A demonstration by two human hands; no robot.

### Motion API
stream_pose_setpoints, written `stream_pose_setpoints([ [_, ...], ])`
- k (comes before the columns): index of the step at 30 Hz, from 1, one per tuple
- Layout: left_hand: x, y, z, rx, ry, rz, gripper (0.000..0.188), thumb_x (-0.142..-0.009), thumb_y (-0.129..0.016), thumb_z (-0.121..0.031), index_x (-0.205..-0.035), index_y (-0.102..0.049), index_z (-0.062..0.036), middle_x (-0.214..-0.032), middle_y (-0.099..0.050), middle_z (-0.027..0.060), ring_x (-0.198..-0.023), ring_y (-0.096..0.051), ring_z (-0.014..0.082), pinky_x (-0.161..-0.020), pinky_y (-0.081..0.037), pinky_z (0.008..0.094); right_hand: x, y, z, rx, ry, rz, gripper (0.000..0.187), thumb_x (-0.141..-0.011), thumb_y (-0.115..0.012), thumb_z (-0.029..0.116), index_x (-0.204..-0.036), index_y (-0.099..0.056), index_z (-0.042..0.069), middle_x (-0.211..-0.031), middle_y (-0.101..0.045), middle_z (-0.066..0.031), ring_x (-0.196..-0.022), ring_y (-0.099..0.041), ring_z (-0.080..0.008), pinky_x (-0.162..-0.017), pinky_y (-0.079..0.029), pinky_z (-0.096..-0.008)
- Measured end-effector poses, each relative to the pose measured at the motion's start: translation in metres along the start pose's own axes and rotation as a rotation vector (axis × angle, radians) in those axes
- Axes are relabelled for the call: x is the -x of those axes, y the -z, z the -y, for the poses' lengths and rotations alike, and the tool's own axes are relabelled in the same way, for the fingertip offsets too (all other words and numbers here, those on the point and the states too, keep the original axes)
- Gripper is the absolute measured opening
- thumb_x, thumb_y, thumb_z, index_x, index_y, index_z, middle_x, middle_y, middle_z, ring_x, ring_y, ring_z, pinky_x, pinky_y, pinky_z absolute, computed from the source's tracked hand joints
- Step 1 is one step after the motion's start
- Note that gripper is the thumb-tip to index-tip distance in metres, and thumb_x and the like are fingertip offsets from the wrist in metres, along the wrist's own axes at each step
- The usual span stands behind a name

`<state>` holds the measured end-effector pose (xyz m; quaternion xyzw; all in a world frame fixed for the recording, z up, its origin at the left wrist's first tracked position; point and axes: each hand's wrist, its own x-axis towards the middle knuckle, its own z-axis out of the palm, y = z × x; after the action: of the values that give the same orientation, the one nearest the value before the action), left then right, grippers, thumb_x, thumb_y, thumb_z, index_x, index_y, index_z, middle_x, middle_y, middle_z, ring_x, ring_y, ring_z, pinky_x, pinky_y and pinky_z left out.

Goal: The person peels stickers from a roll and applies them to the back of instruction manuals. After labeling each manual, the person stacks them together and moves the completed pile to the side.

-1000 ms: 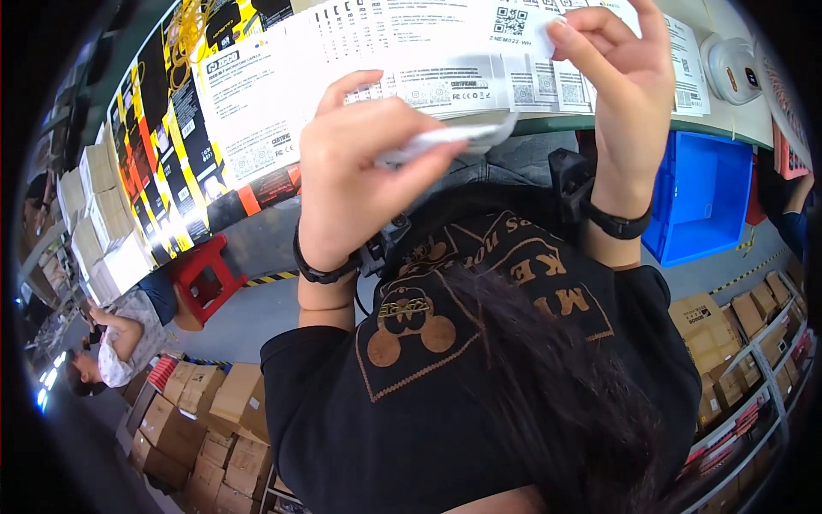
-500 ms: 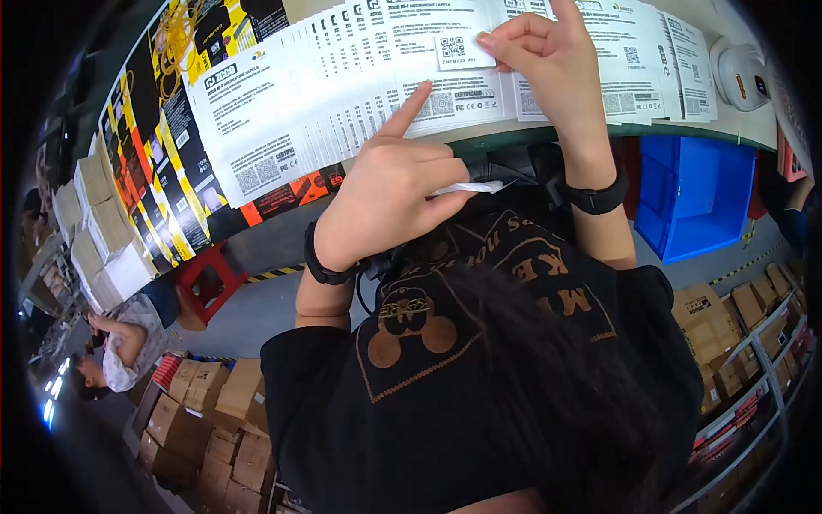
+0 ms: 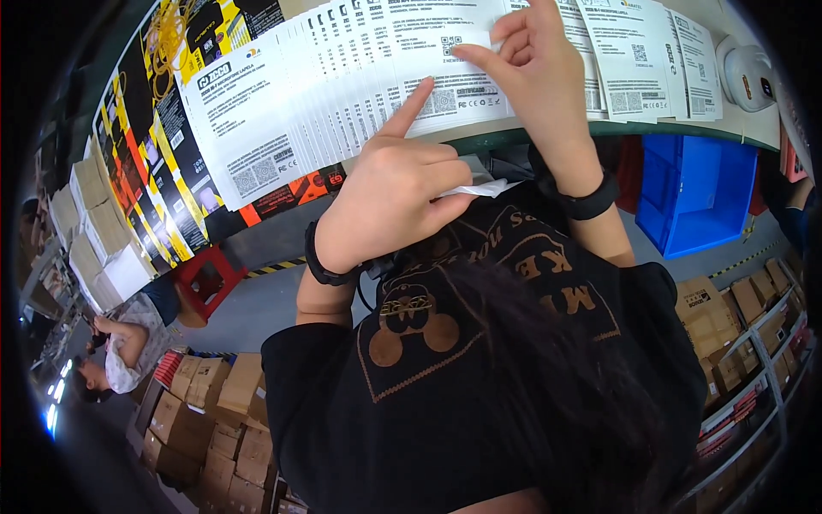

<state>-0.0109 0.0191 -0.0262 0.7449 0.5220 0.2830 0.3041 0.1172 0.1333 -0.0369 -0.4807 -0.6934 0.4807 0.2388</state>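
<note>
White printed paper sheets [image 3: 248, 111] lie fanned in an overlapping row along the table. My left hand [image 3: 398, 188] rests at the row's near edge, its index finger stretched onto a sheet. The other fingers are curled closed around a folded white paper strip [image 3: 479, 188], whose end sticks out toward my body. My right hand [image 3: 539, 73] is over the same sheet. Its thumb presses a small white label [image 3: 451, 44] with a square code flat against the paper, while the other fingers stand apart from the thumb, partly bent. A dark band is on each wrist.
Black, yellow and orange printed boxes [image 3: 175, 163] lie under the sheets at left, with yellow rubber bands [image 3: 175, 38] on top. A white round device [image 3: 747, 75] stands at right. A blue bin [image 3: 698, 197] is below the table edge. Cardboard boxes [image 3: 201, 385] are stacked behind me.
The label, pinched at its edge by my right hand before, now lies on the sheet under the right thumb. My right fingers have let go of its edge. The left hand stays nearly still.
</note>
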Motion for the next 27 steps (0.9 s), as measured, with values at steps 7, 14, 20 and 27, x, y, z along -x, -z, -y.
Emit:
stream_pose_setpoints([
  [7,0.003,0.002,-0.008,-0.019,-0.018,-0.068,0.01,-0.06,-0.069,-0.002,-0.066,-0.062,-0.0068,-0.052,-0.049,0.0024,-0.048,-0.052,0.0199,-0.11,-0.025,0.0523,0.004,-0.005,-0.021,0.209,0.266,-0.15,0.057,-0.078,-0.06,-0.003,-0.131,-0.042,0.009,-0.099,-0.048,-0.0141,-0.072,-0.052,-0.0211,-0.065,-0.044,-0.0281],
  [14,0.012,0.0,-0.009,-0.094,-0.03,-0.129,0.01,-0.06,-0.07,-0.004,-0.066,-0.063,-0.0076,-0.051,-0.049,0.0013,-0.048,-0.052,0.0191,-0.111,-0.021,0.0531,0.012,-0.003,0.002,0.382,0.866,0.231,0.055,-0.086,-0.059,0.019,-0.135,-0.037,0.007,-0.126,-0.047,-0.0187,-0.117,-0.046,-0.032,-0.102,-0.03,-0.0445],
  [20,0.014,0.003,-0.01,-0.098,0.012,-0.089,0.01,-0.06,-0.07,-0.005,-0.067,-0.064,-0.0081,-0.05,-0.049,0.0007,-0.049,-0.053,0.0185,-0.112,-0.019,0.0523,0.025,0.03,-0.004,0.463,0.513,0.294,0.059,-0.086,-0.059,0.023,-0.136,-0.035,0.002,-0.13,-0.045,-0.0196,-0.122,-0.043,-0.0328,-0.105,-0.025,-0.0482],
  [27,0.01,-0.002,-0.014,-0.082,0.029,-0.162,0.01,-0.063,-0.071,-0.005,-0.07,-0.067,-0.0091,-0.049,-0.05,-0.0002,-0.048,-0.054,0.0175,-0.112,-0.018,0.0511,0.017,0.03,-0.01,0.04,0.314,0.049,0.053,-0.08,-0.067,0.013,-0.124,-0.042,-0.002,-0.112,-0.052,-0.0198,-0.105,-0.052,-0.0296,-0.088,-0.042,-0.0377],
])
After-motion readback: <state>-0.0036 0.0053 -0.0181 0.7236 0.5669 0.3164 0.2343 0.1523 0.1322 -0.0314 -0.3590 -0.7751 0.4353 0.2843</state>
